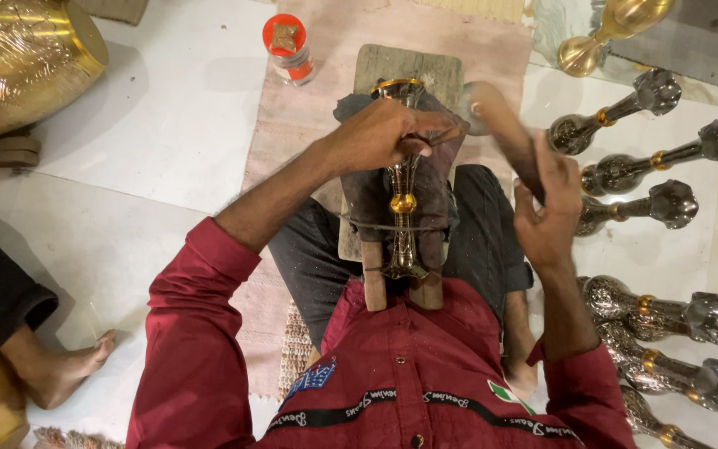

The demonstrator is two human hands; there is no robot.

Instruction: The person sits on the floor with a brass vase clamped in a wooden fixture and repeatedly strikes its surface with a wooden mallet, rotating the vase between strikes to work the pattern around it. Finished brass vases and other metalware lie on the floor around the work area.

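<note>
Metal vase (403, 179) lies on a wooden block (409, 71) between the person's knees, its gold-rimmed mouth pointing away.

Left hand (380, 133) has its grip clenched around a thin tool, pressing it on the vase neck; right hand (546, 212) grasps a wooden mallet (504, 129), raised just beside. A small jar (288, 50) with a red lid stands on the floor; what is inside I cannot tell. Silver vases (650, 150) lie at the right.

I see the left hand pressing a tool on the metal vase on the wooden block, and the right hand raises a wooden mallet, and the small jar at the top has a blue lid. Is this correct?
One detail is wrong: the head view shows the small jar has an orange-red lid, not blue. The left hand does press a tool on the metal vase on the wooden block, and the right hand raises a wooden mallet.
</note>
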